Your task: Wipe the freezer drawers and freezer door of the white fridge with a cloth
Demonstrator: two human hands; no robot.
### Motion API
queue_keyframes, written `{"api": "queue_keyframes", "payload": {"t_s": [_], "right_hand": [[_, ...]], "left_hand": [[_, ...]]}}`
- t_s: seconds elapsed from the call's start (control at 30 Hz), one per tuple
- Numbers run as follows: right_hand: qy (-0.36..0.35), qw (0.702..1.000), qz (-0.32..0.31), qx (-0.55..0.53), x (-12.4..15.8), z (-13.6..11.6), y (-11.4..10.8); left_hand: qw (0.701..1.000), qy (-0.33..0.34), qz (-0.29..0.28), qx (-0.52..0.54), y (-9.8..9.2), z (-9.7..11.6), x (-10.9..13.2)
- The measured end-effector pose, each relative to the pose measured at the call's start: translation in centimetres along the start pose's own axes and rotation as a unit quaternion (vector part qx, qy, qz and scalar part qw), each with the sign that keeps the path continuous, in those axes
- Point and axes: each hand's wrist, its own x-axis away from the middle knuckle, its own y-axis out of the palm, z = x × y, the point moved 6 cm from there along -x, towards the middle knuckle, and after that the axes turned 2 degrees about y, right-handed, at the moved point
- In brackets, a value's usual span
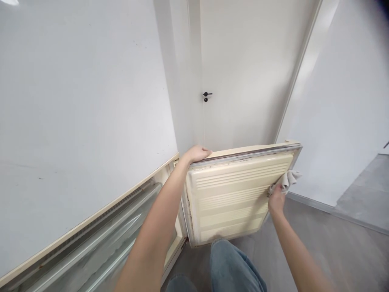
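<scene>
**2 hands on an open fridge door**

The cream fridge door (237, 194) stands swung open, its ribbed inner liner facing the camera, and everything else sits relative to it. The left hand (197, 153) rests on the door's top edge at the hinge-side corner, fingers curled over the rim and gripping it. The right hand (276, 198) is at the door's far side, just below the upper outer corner, closed around a crumpled grey cloth (288, 179) that is pressed against the liner beside the edge seal. Dark specks show along the seal near the top of the door.

To the left of the door lies the fridge body (100, 239), its cream rim and pale interior running along a white wall (75, 101). Behind the door stands a white room door (243, 73) with 1 black handle (207, 95). Below the door's bottom edge a knee in blue jeans (231, 263) touches or nearly touches it, over a grey floor (334, 243).
</scene>
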Motion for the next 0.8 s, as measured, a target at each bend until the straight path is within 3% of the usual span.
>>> {"api": "queue_keyframes", "payload": {"t_s": [0.2,0.37,0.5,0.63,0.8], "right_hand": [[-0.009,0.999,-0.033,-0.027,5.5,-1.8,2.8],[-0.018,0.992,-0.116,-0.048,13.3,-2.7,6.5],[-0.088,0.975,-0.201,-0.034,20.3,-3.1,9.2],[-0.229,0.931,-0.282,0.020,27.1,-4.2,11.2],[-0.408,0.834,-0.355,0.108,32.2,-6.1,12.0]], "left_hand": [[1.000,-0.008,0.007,-0.013,-0.2,0.2,0.2],[1.000,-0.015,0.011,-0.019,-0.2,0.0,0.2],[1.000,-0.014,0.011,-0.021,-0.1,-0.1,0.0],[1.000,-0.012,0.009,-0.020,0.0,-0.1,-0.1],[1.000,-0.016,0.007,-0.013,-0.1,0.1,0.1]]}}
